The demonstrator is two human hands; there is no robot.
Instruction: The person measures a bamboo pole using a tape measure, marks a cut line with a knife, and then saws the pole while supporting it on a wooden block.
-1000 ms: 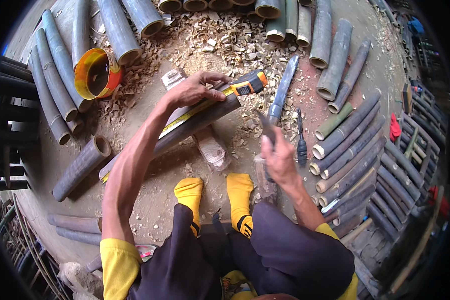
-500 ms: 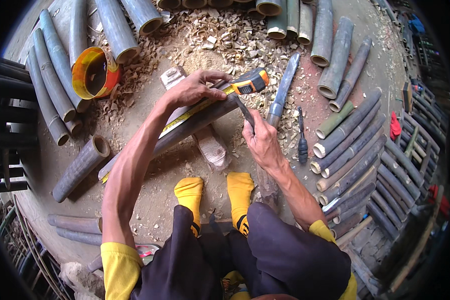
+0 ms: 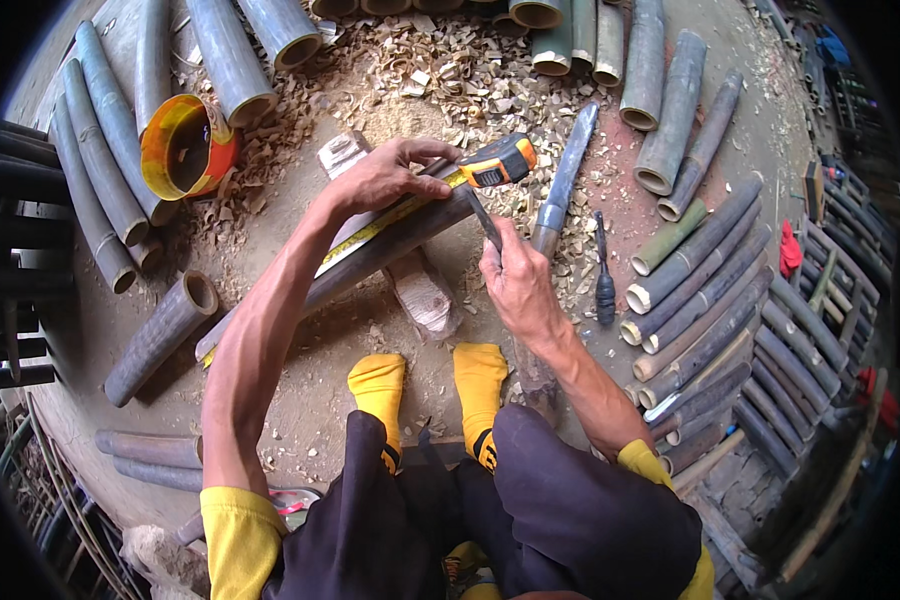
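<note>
A long grey bamboo piece (image 3: 370, 262) lies slanted across a wooden block (image 3: 422, 297) in front of my yellow-socked feet. My left hand (image 3: 385, 175) presses on its upper end and pins a yellow tape measure strip along it. The tape's orange and black case (image 3: 500, 162) sits at the bamboo's end. My right hand (image 3: 515, 280) grips a thin dark blade (image 3: 482, 218), whose tip touches the bamboo just below the tape case.
A large knife (image 3: 563, 185) and a small dark-handled tool (image 3: 604, 270) lie on the ground to the right. Cut bamboo sections are stacked at right (image 3: 705, 290), top and left (image 3: 90, 180). An orange-lined round container (image 3: 182, 148) and wood chips lie beyond.
My right hand moved up and left from beside the knife to the bamboo, bringing the thin blade's tip against it. My left hand stayed on the tape and bamboo.
</note>
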